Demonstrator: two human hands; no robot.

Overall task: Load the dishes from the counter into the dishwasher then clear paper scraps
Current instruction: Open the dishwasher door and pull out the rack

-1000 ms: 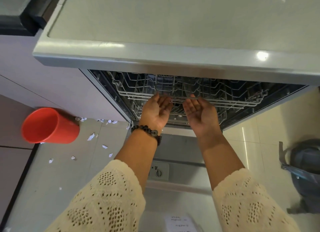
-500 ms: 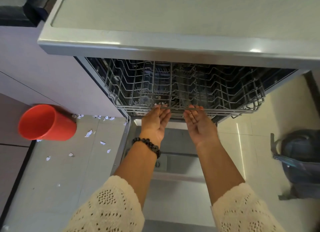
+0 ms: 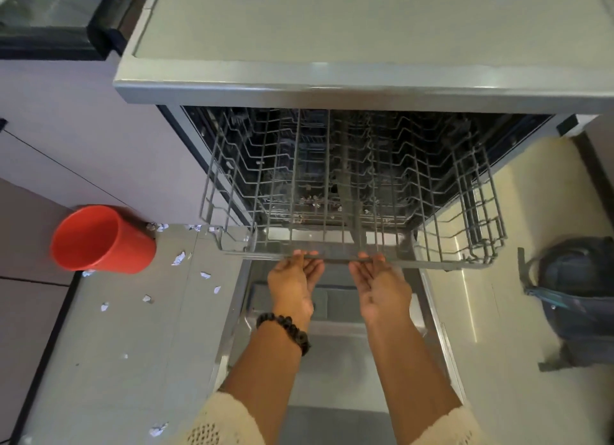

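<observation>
Both your hands hold the front bar of the wire rack at frame center.

Your left hand (image 3: 294, 283) and right hand (image 3: 382, 286) sit palm-up, fingers curled over the front rail of the rack (image 3: 349, 192) (which holds no dishes), drawn out over the lowered dishwasher door (image 3: 335, 361). Paper scraps (image 3: 177, 258) dot the floor at lower left, beside a red bin (image 3: 99, 240). The counter (image 3: 365, 22) fills the top of the frame.

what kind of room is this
Most likely a home kitchen. A dishwasher stands open under a countertop, and both hands grip the front bar of its pulled-out wire rack. Cabinet fronts run beside it, with paper scraps on the tiled floor.
</observation>
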